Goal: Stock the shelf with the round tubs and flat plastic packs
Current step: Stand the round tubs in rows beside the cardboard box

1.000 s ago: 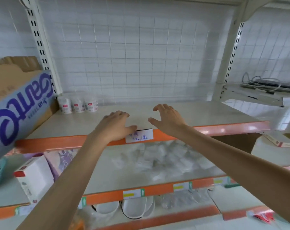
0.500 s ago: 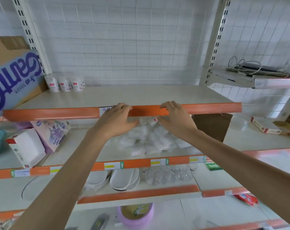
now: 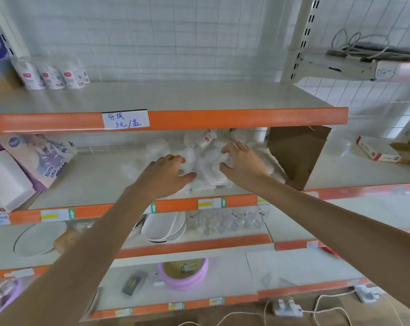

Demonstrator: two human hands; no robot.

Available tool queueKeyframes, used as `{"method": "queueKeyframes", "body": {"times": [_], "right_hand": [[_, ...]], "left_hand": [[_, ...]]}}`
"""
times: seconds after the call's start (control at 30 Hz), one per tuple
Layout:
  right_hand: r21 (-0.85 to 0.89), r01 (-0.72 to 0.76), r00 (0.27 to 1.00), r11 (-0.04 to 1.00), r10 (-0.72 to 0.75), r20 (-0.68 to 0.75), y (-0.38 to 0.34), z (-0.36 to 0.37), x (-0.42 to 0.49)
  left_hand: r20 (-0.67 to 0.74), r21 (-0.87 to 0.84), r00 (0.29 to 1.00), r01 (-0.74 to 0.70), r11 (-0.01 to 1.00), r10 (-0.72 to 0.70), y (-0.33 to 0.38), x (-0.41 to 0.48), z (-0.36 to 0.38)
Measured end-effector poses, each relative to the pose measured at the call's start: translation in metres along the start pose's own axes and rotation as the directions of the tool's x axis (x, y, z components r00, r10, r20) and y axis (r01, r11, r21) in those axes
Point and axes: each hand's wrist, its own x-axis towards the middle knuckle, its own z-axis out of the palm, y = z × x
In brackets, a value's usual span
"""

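A heap of clear flat plastic packs lies on the second shelf, with a few round tubs at its back. My left hand reaches over the heap's left side, fingers spread and lightly bent, thumb on the packs. My right hand hovers at the heap's right side with curved fingers touching the plastic. Neither hand plainly grips anything. Several white round tubs with red labels stand at the back left of the top shelf.
A handwritten price label sticks to the top shelf's orange edge. A brown cardboard box stands right of the heap, purple and white boxes to the left. Plates and glasses fill the shelf below.
Both hands dropped from the top shelf's front edge down into the second shelf and now lie on the heap of packs. The view tilted downward.
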Motion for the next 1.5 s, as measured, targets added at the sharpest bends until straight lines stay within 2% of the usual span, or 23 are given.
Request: {"method": "queueKeyframes", "body": {"times": [0.13, 0.33, 0.43, 0.5, 0.63, 0.77, 0.83, 0.93, 1.1, 1.3, 1.5], "right_hand": [[-0.042, -0.049, 0.998, 0.998, 0.051, 0.027, 0.023, 0.044, 0.035], [-0.099, -0.142, 0.987, 0.985, 0.133, -0.094, 0.073, 0.081, 0.106], [-0.235, -0.127, 0.984, 0.964, 0.093, -0.149, 0.092, 0.091, 0.143], [-0.281, -0.139, 0.976, 0.950, 0.083, -0.204, 0.101, 0.098, 0.165], [-0.254, -0.298, 0.931, 0.920, 0.221, -0.289, 0.118, 0.105, 0.199], [-0.173, -0.470, 0.873, 0.865, 0.428, -0.234, 0.137, 0.110, 0.216], [-0.085, -0.517, 0.847, 0.851, 0.496, -0.190, 0.143, 0.112, 0.220], [-0.048, -0.518, 0.846, 0.854, 0.503, -0.174, 0.145, 0.110, 0.222], [-0.002, -0.457, 0.880, 0.890, 0.451, -0.145, 0.137, 0.100, 0.213], [0.014, -0.431, 0.895, 0.902, 0.429, -0.120, 0.131, 0.094, 0.207], [0.164, -0.327, 0.929, 0.931, 0.348, -0.122, 0.132, 0.094, 0.196]], "left_hand": [[-0.015, -0.055, 1.000, 0.018, 0.998, -0.019, -0.004, 0.055, 0.037], [-0.220, -0.184, 0.974, 0.015, 0.983, -0.056, -0.016, 0.160, 0.068], [-0.215, -0.216, 0.969, 0.076, 0.973, -0.123, -0.019, 0.207, 0.078], [-0.179, -0.299, 0.961, 0.150, 0.942, -0.210, -0.021, 0.236, 0.082], [-0.176, -0.380, 0.961, 0.135, 0.915, -0.214, -0.029, 0.275, 0.091], [-0.218, -0.439, 0.954, 0.093, 0.894, -0.207, -0.032, 0.293, 0.107], [-0.199, -0.402, 0.961, 0.099, 0.910, -0.192, -0.032, 0.298, 0.115], [-0.189, -0.275, 0.971, 0.091, 0.957, -0.147, -0.033, 0.300, 0.119], [-0.189, -0.293, 0.981, -0.013, 0.956, -0.045, -0.034, 0.292, 0.109], [-0.365, -0.176, 0.927, -0.156, 0.972, 0.083, -0.026, 0.280, 0.103], [-0.403, 0.004, 0.905, -0.147, 0.989, 0.136, -0.036, 0.260, 0.082]]}}
